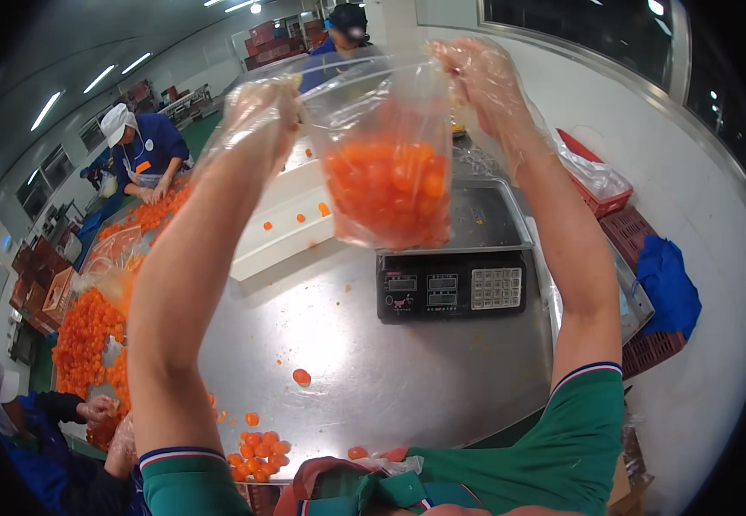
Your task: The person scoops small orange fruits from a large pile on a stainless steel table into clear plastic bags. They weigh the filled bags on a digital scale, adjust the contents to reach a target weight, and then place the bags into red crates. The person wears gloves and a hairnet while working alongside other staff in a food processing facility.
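Observation:
A clear plastic bag hangs in the air, its lower half filled with round orange balls that look like salted egg yolks. My left hand, in a thin clear plastic glove, grips the bag's upper left corner. At the upper right corner, my gloved right hand pinches the bag, so its top edge is stretched between both hands. Behind and just below the bag stands a black electronic scale with a steel pan. The bag's bottom overlaps the pan's near edge in view; I cannot tell whether they touch.
A white tray with a few yolks lies left of the scale on the steel table. Loose yolks sit near the front edge; a large heap is at left. Co-workers handle yolks there. Red crates stand right.

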### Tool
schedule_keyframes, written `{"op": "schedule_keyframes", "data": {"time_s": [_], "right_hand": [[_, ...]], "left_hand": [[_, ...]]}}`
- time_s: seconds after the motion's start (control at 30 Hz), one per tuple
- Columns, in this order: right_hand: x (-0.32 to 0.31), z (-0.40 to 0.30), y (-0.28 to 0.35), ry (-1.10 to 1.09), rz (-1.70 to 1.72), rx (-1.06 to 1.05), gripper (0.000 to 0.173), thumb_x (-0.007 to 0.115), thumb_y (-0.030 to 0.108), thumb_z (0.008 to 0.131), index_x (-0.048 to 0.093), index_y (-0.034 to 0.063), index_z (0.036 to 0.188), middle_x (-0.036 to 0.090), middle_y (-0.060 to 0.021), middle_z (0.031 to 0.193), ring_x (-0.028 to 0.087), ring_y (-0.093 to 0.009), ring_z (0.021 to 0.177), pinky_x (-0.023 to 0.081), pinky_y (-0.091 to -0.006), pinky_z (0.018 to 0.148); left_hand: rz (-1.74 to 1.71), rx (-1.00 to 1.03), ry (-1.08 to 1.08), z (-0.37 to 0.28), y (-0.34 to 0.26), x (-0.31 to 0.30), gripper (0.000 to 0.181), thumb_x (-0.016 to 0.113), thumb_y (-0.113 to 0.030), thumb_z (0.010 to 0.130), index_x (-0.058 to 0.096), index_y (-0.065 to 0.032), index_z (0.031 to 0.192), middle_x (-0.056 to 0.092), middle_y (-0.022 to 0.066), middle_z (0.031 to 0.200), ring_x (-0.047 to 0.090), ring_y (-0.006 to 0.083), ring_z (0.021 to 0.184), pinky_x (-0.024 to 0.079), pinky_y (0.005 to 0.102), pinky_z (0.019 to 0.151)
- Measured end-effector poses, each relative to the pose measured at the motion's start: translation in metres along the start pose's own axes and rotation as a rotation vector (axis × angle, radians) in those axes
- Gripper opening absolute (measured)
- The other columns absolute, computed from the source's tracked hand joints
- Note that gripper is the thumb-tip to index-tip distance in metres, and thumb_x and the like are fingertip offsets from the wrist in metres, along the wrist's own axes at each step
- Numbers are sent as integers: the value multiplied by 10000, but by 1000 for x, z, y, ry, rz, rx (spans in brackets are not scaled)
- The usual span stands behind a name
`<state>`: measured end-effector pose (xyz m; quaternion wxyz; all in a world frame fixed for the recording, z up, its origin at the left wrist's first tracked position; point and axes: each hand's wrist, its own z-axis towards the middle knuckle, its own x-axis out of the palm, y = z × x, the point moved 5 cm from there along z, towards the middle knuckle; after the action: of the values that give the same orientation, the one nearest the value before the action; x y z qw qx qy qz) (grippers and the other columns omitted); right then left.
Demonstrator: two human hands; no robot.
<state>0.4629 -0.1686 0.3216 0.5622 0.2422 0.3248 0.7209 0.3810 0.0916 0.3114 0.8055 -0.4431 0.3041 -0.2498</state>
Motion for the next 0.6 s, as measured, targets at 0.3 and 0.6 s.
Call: {"op": "schedule_keyframes", "data": {"time_s": [0.3,0.6], "right_hand": [[-81,-17,-105,25,-135,119,248,649,262,873,627,52,741,529,40,635,455,-56,558,389,-246,505],[-85,-16,-97,13,-499,19,303,660,318,863,624,31,772,512,-26,628,503,-120,632,436,-308,612]], "left_hand": [[-194,-361,213,14,95,123,179,666,-239,826,606,-76,780,471,12,618,396,103,479,322,257,438],[-295,-339,278,27,84,114,227,695,-276,801,596,-72,784,476,28,635,358,110,454,305,252,423]]}}
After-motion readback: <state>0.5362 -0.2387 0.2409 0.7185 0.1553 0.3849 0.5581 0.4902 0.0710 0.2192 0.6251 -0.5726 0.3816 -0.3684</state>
